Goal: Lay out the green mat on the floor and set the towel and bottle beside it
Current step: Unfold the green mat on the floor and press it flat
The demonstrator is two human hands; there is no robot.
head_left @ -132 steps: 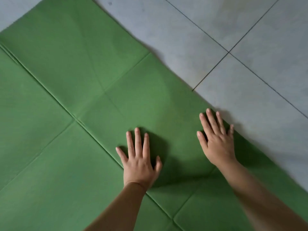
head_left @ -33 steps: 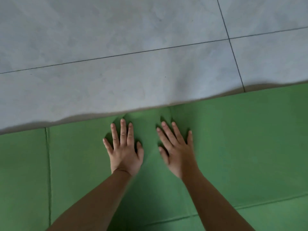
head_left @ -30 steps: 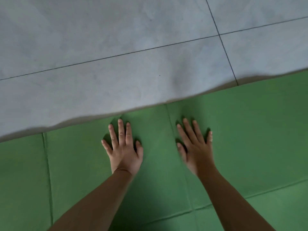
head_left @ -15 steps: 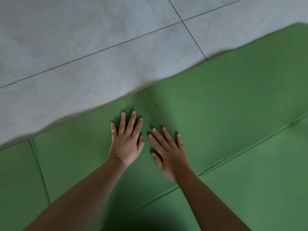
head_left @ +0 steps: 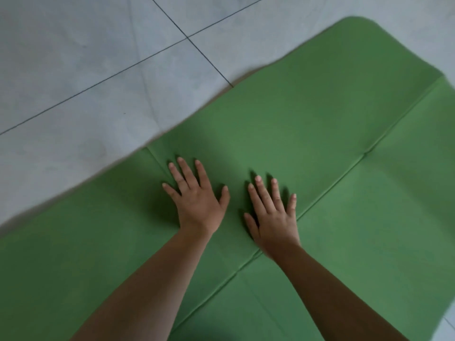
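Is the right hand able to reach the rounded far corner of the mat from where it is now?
Probably not without shifting the body: the right hand lies flat mid-mat, and the rounded corner lies far beyond it. Nothing blocks the way.

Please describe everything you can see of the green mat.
The green mat is thin and matte, perhaps foam, and lies unfolded and nearly flat on the grey tiled floor. Fold creases cross it, and one rounded corner shows at the upper right. The left hand and right hand press on it, palms down and fingers spread, near its far edge.
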